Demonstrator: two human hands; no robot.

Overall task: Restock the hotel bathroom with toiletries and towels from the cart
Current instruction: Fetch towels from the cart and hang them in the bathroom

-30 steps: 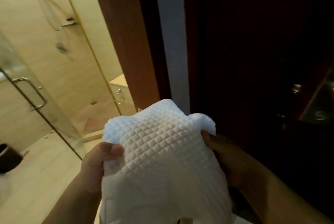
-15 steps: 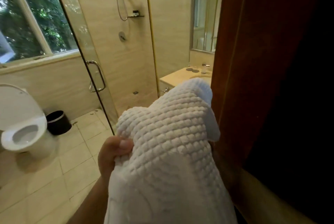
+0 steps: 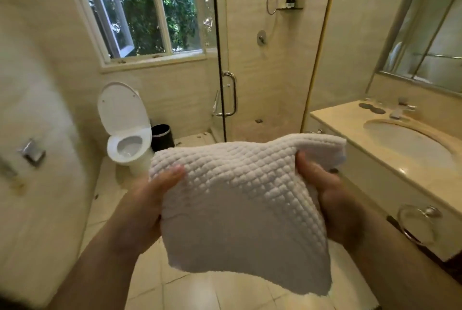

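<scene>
1. The tiled floor (image 3: 190, 292) was occupied by a white toilet (image 3: 127, 144) with its lid raised, and a black bin (image 3: 162, 136) was stood just beside it.
2. An oval basin (image 3: 405, 142) was set into the beige surface (image 3: 342, 119); a tap (image 3: 400, 109) and two dark flat pieces (image 3: 371, 107) were placed behind it.
3. Small dark bottles (image 3: 291, 2) were kept on the shower shelf (image 3: 290, 8).

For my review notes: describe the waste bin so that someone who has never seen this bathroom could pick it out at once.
Start at the window on the far wall; below it stands the white toilet with its lid raised. On the tiled floor just right of the toilet sits the waste bin: a small cylinder, black where its neighbours are white or cream.
</scene>
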